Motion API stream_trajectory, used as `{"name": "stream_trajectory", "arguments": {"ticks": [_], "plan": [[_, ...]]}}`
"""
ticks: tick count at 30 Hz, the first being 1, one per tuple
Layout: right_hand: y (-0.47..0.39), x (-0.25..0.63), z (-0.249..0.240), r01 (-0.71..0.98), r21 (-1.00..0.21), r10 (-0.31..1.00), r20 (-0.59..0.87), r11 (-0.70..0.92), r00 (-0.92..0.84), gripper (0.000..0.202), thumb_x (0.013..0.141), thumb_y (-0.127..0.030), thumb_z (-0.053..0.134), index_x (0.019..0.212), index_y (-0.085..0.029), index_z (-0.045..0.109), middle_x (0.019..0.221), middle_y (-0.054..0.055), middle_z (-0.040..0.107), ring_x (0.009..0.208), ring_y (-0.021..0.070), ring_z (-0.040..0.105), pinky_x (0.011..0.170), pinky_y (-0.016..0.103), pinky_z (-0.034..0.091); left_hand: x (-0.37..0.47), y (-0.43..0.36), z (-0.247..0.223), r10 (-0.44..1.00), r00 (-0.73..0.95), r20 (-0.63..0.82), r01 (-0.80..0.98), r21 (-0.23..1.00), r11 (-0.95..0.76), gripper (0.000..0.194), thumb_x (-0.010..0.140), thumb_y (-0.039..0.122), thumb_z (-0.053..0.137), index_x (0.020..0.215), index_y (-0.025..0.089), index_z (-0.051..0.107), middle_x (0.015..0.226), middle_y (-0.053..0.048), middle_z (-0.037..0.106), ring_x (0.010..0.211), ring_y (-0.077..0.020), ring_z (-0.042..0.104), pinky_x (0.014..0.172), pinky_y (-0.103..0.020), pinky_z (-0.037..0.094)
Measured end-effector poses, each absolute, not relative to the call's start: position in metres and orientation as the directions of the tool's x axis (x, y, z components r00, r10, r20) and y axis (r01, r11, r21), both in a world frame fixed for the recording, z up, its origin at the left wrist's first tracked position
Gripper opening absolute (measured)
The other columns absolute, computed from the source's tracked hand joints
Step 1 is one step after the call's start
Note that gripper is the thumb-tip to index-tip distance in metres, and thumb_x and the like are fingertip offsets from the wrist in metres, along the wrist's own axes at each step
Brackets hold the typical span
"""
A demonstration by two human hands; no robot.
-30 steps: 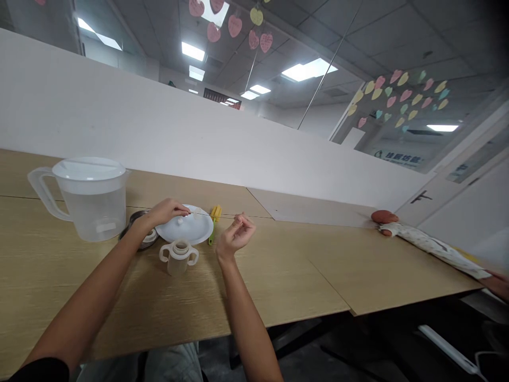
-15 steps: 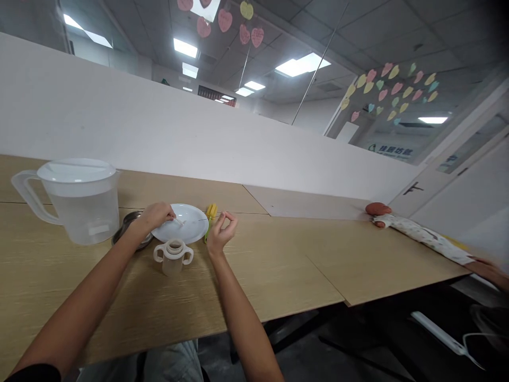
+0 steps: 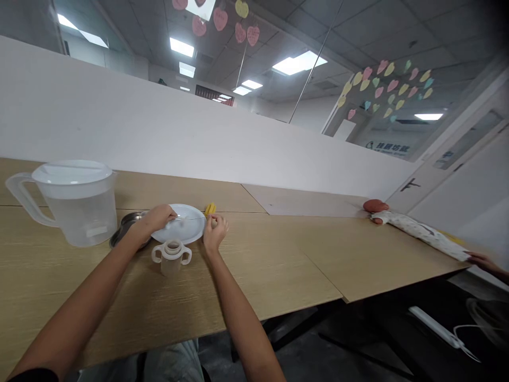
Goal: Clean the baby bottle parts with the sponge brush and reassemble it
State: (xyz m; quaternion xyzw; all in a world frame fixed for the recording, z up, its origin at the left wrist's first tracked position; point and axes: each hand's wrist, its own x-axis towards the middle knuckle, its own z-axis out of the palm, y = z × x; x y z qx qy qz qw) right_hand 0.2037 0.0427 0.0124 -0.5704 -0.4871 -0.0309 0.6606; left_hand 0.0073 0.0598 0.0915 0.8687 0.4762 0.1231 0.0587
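A white plate (image 3: 186,233) lies on the table with small pale bits on it. Over its left side my left hand (image 3: 158,218) is closed on something small and pale that I cannot make out. At the plate's right edge, my right hand (image 3: 215,231) has its fingers curled together; what they pinch, if anything, is too small to name. Just behind it shows a yellow object (image 3: 210,208), partly hidden. In front of the plate stands a clear two-handled cup (image 3: 172,263), its top open. A metal dish (image 3: 126,225) sits partly under my left forearm.
A large lidded plastic pitcher (image 3: 85,212) stands at the left. Along the back runs a white wall (image 3: 199,138). At the far right, another person's hand (image 3: 483,261) touches a doll-like figure in white cloth (image 3: 421,236). The table's front edge is near my lap.
My right hand has moved slightly left to the plate's edge, and its fingers have curled in more. The other person's hand has shifted a little. The camera view has shifted slightly.
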Motion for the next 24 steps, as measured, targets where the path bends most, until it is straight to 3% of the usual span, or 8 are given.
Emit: {"name": "stream_trajectory", "arguments": {"ticks": [5,10,16,24], "plan": [[0.05,0.204,0.006,0.527,-0.813,0.636,0.547,0.248,0.545,0.019,0.087,-0.03,0.05,0.082,-0.017,0.063,0.092,0.008,0.066,0.09,0.0224,0.053,0.086,0.035,0.037,0.001,0.046,0.123,0.804,0.506,0.312,0.799,0.182,-0.573,0.038,0.089,0.035,0.042,0.105,0.018,0.072,0.106,-0.01,0.071,0.094,-0.0232,0.063,0.079,-0.028,0.042],[0.052,0.203,0.002,0.499,-0.828,0.671,0.524,0.256,0.525,0.018,0.085,-0.028,0.049,0.086,-0.018,0.063,0.092,0.008,0.066,0.089,0.0228,0.054,0.087,0.036,0.038,0.001,0.004,0.165,0.785,0.501,0.364,0.756,0.257,-0.602,0.039,0.087,0.044,0.046,0.106,0.022,0.072,0.105,-0.005,0.072,0.092,-0.0208,0.064,0.077,-0.026,0.043],[0.051,0.204,0.002,0.485,-0.833,0.669,0.521,0.265,0.53,0.018,0.082,-0.025,0.048,0.087,-0.017,0.063,0.092,0.008,0.066,0.088,0.0213,0.055,0.085,0.034,0.04,0.01,-0.042,0.19,0.793,0.575,0.199,0.739,0.29,-0.608,0.034,0.086,0.043,0.049,0.098,0.024,0.075,0.097,-0.001,0.074,0.083,-0.0172,0.064,0.071,-0.023,0.041],[0.056,0.207,-0.004,0.417,-0.86,0.683,0.495,0.294,0.538,0.019,0.08,-0.026,0.047,0.088,-0.016,0.062,0.092,0.008,0.066,0.086,0.0205,0.056,0.082,0.033,0.042,0.018,-0.044,0.185,0.76,0.646,0.074,0.696,0.352,-0.626,0.028,0.082,0.034,0.052,0.087,0.023,0.077,0.084,-0.002,0.074,0.072,-0.0143,0.061,0.064,-0.023,0.037]]}}
